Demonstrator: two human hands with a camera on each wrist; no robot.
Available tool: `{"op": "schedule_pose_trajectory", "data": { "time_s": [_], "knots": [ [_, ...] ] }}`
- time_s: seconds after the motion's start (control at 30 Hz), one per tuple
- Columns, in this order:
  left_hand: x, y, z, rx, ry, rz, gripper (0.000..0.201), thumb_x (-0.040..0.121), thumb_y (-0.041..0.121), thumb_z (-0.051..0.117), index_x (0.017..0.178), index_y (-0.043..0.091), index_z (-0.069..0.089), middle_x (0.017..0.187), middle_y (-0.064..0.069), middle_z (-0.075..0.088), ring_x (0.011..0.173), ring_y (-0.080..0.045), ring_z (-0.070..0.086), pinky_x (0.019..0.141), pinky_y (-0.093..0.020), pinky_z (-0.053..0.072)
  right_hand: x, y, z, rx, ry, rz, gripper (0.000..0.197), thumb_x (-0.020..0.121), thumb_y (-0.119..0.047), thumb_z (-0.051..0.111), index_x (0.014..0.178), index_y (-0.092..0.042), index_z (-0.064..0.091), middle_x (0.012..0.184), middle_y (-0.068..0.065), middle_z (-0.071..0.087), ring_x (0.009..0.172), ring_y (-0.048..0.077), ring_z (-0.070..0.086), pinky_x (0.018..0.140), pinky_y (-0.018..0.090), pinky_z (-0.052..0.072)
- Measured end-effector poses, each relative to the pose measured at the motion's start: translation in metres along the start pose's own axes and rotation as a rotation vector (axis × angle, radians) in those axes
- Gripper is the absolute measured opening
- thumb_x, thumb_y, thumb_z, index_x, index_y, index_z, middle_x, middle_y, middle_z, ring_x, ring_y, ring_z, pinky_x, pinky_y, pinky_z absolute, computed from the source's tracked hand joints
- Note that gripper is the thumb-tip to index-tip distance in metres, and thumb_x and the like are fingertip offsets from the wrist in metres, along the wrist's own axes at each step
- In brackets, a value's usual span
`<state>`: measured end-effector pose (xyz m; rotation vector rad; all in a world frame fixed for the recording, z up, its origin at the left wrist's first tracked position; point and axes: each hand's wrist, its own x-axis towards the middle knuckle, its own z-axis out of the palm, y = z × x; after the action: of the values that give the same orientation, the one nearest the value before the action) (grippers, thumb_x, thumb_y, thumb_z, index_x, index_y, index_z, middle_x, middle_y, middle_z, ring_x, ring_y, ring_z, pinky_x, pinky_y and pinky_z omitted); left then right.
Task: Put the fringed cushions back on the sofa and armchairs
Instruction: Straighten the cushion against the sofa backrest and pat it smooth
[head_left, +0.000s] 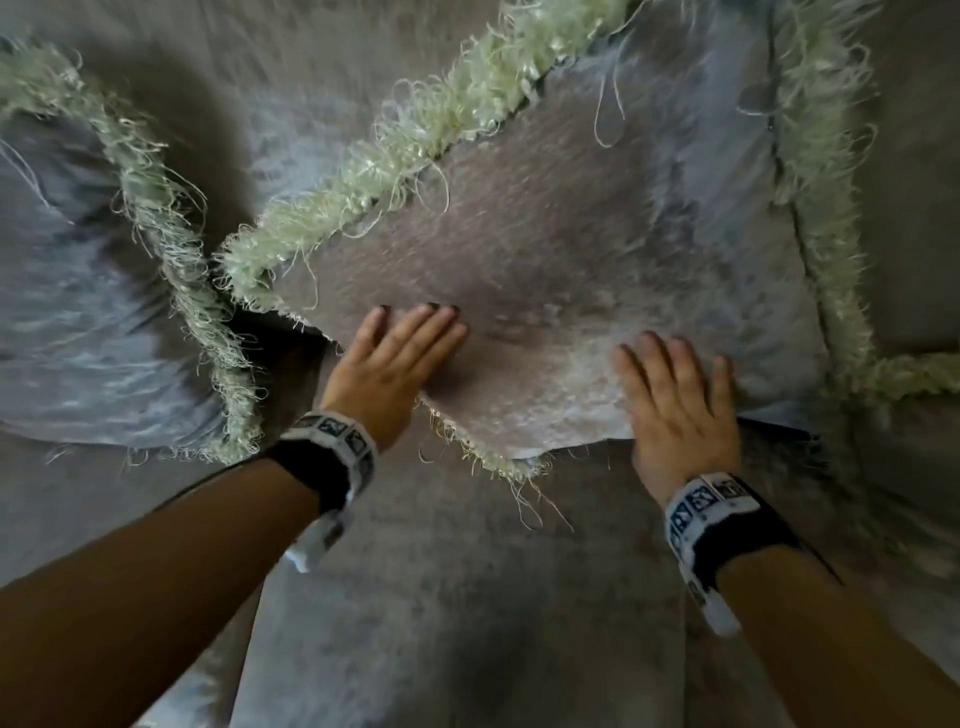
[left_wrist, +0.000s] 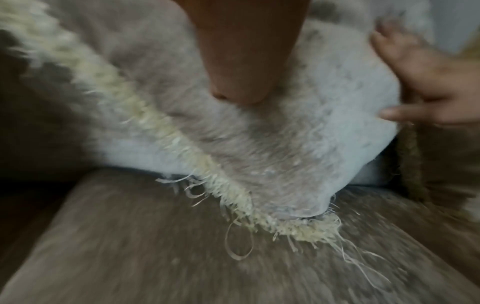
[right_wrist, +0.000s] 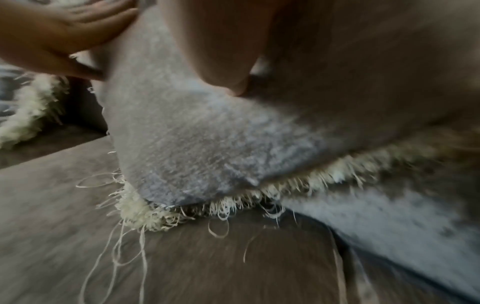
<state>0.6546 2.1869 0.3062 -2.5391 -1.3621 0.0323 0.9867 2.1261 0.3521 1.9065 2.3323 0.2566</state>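
A pale pink-grey cushion with a cream fringe stands corner-down on the grey sofa seat, leaning against the back. My left hand lies flat on its lower left face with straight fingers. On its lower right face my right hand presses flat, fingers spread. The same cushion fills the left wrist view, its fringed corner touching the seat, with the right hand at its far side. The right wrist view shows the cushion and the left hand.
A second fringed cushion, silvery blue, leans at the left on the sofa. A third fringed cushion stands behind at the right, partly covered by the middle one. The sofa back runs along the top.
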Motion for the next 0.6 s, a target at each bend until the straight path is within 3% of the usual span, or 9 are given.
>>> {"op": "schedule_pose_trajectory", "data": {
  "time_s": [0.07, 0.13, 0.17, 0.23, 0.27, 0.33, 0.4, 0.47, 0.6],
  "knots": [
    [-0.025, -0.007, -0.012, -0.060, -0.041, -0.062, 0.105, 0.070, 0.010, 0.056, 0.157, 0.016, -0.003, 0.163, -0.005, -0.016, 0.151, -0.026, -0.011, 0.119, -0.058, -0.004, -0.028, 0.000, -0.013, 0.036, -0.045, 0.118, 0.132, 0.054, -0.014, 0.087, 0.158, -0.019, 0.006, 0.164, 0.007, 0.007, 0.150, 0.036, 0.006, 0.118, 0.061, -0.005],
    [-0.049, -0.009, -0.031, -0.158, -0.082, -0.127, 0.102, 0.066, 0.007, 0.060, 0.156, 0.011, 0.013, 0.165, -0.009, 0.002, 0.151, -0.032, 0.002, 0.119, -0.061, 0.007, -0.050, -0.002, -0.032, 0.120, -0.156, 0.201, 0.142, 0.037, -0.019, 0.096, 0.155, -0.010, 0.016, 0.161, 0.018, 0.016, 0.148, 0.041, 0.014, 0.118, 0.062, 0.005],
    [-0.060, -0.010, -0.045, -0.227, -0.110, -0.158, 0.098, 0.066, 0.008, 0.063, 0.155, 0.011, 0.022, 0.164, -0.011, 0.012, 0.151, -0.034, 0.010, 0.119, -0.061, 0.013, -0.058, -0.004, -0.045, 0.176, -0.216, 0.217, 0.138, 0.039, -0.020, 0.095, 0.154, -0.009, 0.020, 0.159, 0.021, 0.021, 0.145, 0.042, 0.020, 0.116, 0.062, 0.016],
    [-0.071, -0.016, -0.077, -0.380, -0.135, -0.209, 0.088, 0.069, 0.012, 0.069, 0.149, 0.014, 0.033, 0.155, -0.014, 0.032, 0.143, -0.037, 0.029, 0.114, -0.060, 0.028, -0.067, -0.009, -0.077, 0.278, -0.273, 0.234, 0.103, 0.067, -0.023, 0.082, 0.153, -0.012, 0.026, 0.157, 0.018, 0.028, 0.141, 0.040, 0.030, 0.109, 0.058, 0.032],
    [-0.073, -0.019, -0.094, -0.440, -0.136, -0.214, 0.082, 0.071, 0.014, 0.071, 0.146, 0.017, 0.037, 0.149, -0.013, 0.041, 0.135, -0.037, 0.038, 0.108, -0.059, 0.037, -0.067, -0.010, -0.093, 0.308, -0.293, 0.249, 0.085, 0.082, -0.026, 0.069, 0.154, -0.016, 0.026, 0.158, 0.014, 0.028, 0.141, 0.037, 0.031, 0.109, 0.056, 0.033],
    [-0.067, -0.029, -0.127, -0.519, -0.145, -0.196, 0.069, 0.075, 0.018, 0.067, 0.140, 0.023, 0.044, 0.135, -0.009, 0.053, 0.121, -0.034, 0.050, 0.095, -0.054, 0.048, -0.059, -0.008, -0.125, 0.337, -0.360, 0.225, 0.067, 0.096, -0.035, 0.049, 0.156, -0.024, 0.022, 0.160, 0.007, 0.027, 0.143, 0.031, 0.028, 0.113, 0.050, 0.028],
    [-0.054, -0.039, -0.159, -0.546, -0.140, -0.171, 0.055, 0.081, 0.025, 0.054, 0.136, 0.026, 0.049, 0.123, -0.004, 0.060, 0.112, -0.031, 0.055, 0.088, -0.050, 0.051, -0.050, -0.002, -0.157, 0.336, -0.390, 0.187, 0.060, 0.099, -0.040, 0.042, 0.155, -0.026, 0.023, 0.158, 0.004, 0.030, 0.142, 0.027, 0.031, 0.114, 0.045, 0.028],
    [-0.041, -0.048, -0.192, -0.550, -0.136, -0.179, 0.050, 0.086, 0.031, 0.045, 0.135, 0.026, 0.053, 0.119, -0.002, 0.062, 0.110, -0.029, 0.057, 0.088, -0.047, 0.049, -0.040, 0.002, -0.185, 0.343, -0.390, 0.145, 0.057, 0.100, -0.040, 0.042, 0.153, -0.025, 0.027, 0.154, 0.003, 0.036, 0.138, 0.026, 0.037, 0.111, 0.042, 0.034],
    [-0.038, -0.056, -0.262, -0.515, -0.131, -0.223, 0.043, 0.094, 0.035, 0.049, 0.137, 0.028, 0.050, 0.126, -0.001, 0.059, 0.116, -0.026, 0.054, 0.097, -0.046, 0.043, -0.039, 0.009, -0.241, 0.334, -0.403, 0.093, 0.056, 0.100, -0.041, 0.045, 0.151, -0.025, 0.030, 0.151, 0.003, 0.039, 0.134, 0.028, 0.040, 0.107, 0.045, 0.039]
  ]
}}
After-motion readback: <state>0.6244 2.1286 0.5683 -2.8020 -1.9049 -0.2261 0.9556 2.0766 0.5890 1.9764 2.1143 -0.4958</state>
